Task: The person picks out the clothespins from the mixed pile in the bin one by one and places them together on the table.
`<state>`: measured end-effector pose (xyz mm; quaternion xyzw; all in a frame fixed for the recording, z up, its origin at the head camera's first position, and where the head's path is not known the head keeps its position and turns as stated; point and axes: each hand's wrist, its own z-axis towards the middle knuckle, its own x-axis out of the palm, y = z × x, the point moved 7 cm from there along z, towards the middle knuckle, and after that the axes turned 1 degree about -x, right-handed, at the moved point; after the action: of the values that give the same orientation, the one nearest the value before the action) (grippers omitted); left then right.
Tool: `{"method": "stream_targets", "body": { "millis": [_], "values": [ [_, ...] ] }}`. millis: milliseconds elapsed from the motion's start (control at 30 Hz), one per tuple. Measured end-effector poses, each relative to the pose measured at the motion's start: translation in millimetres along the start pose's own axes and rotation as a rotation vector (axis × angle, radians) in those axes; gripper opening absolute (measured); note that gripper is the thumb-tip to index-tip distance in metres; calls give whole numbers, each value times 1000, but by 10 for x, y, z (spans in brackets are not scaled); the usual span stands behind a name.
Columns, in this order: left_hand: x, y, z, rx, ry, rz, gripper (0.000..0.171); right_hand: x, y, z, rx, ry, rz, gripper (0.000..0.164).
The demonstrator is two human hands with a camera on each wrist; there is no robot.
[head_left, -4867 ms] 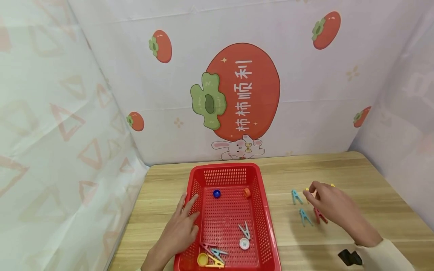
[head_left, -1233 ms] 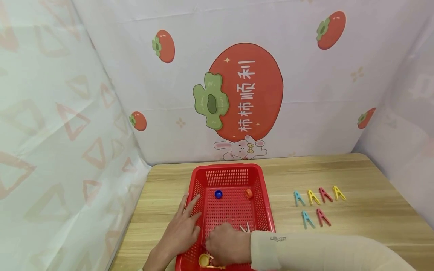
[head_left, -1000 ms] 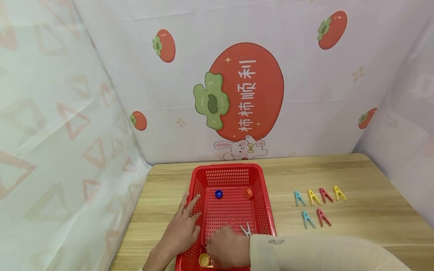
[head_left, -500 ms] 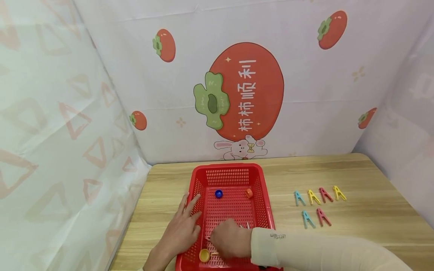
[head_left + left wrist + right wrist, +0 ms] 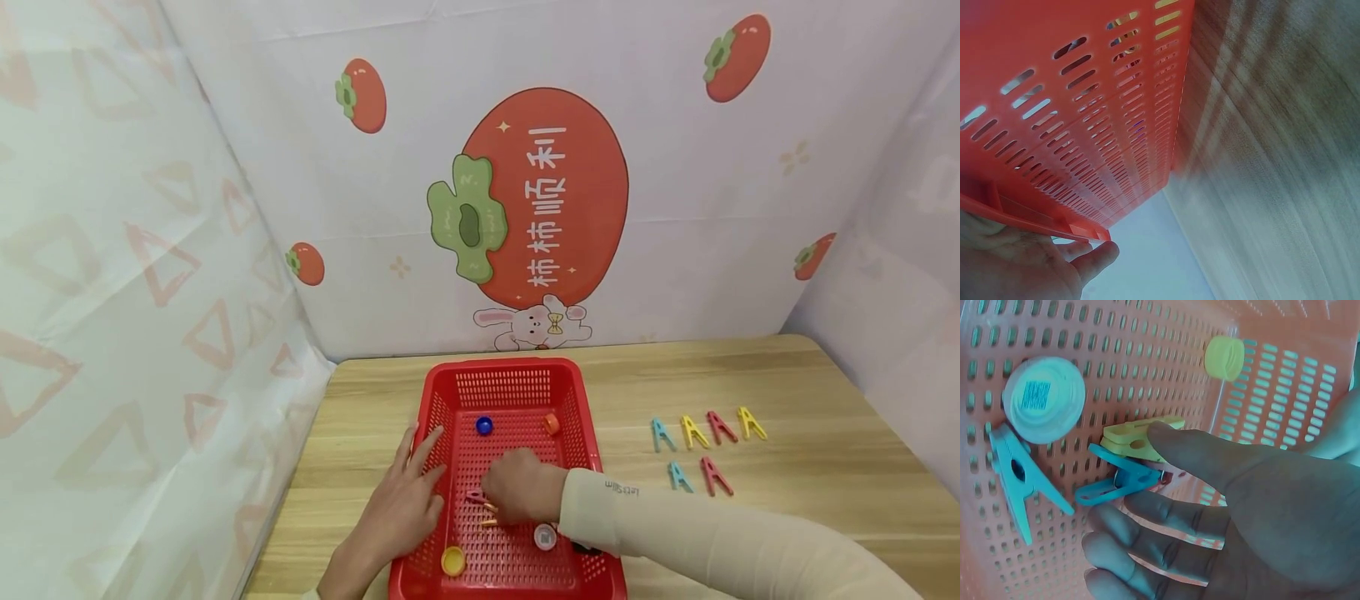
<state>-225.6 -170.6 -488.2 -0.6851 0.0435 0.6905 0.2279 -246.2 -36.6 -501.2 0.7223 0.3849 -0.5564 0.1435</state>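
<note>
From where I stand, the left hand [image 5: 397, 508] is open, spread fingers laid over the left rim of the red perforated plastic basket [image 5: 491, 364]. By the basket's near left corner the round yellow plastic cap [image 5: 453, 562] now sits alone; the pegs beside it a moment ago have shifted towards the middle, under the right hand [image 5: 521, 487], leaving them gathered there, still in the basket. Near the worktop's right edge, the 6 A-shaped plastic pegs [image 5: 718, 422] haven't moved, so none has joined those 2 rows.

The left wrist view adds the basket's outer wall. The right wrist view shows what the hand covers from above: 1 yellow plastic peg [image 5: 1124, 432] and 1 blue plastic peg [image 5: 1141, 475]. Thumb over the yellow peg, other fingers loosely bent, half open; I see no grip, and cannot tell how firmly anything is touched.
</note>
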Motion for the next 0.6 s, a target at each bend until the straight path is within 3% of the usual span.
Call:
{"method": "stream_targets", "body": {
  "millis": [200, 500, 600],
  "values": [
    [1, 2, 2, 2, 1, 4, 34, 6, -47, 29, 25, 27, 11, 27],
    [15, 9, 30, 11, -10, 24, 34, -10, -100, -4, 12, 23, 19, 9],
    [6, 2, 25, 22, -24, 31, 34, 11, -101, 13, 20, 48, -2, 11]
  ]
}}
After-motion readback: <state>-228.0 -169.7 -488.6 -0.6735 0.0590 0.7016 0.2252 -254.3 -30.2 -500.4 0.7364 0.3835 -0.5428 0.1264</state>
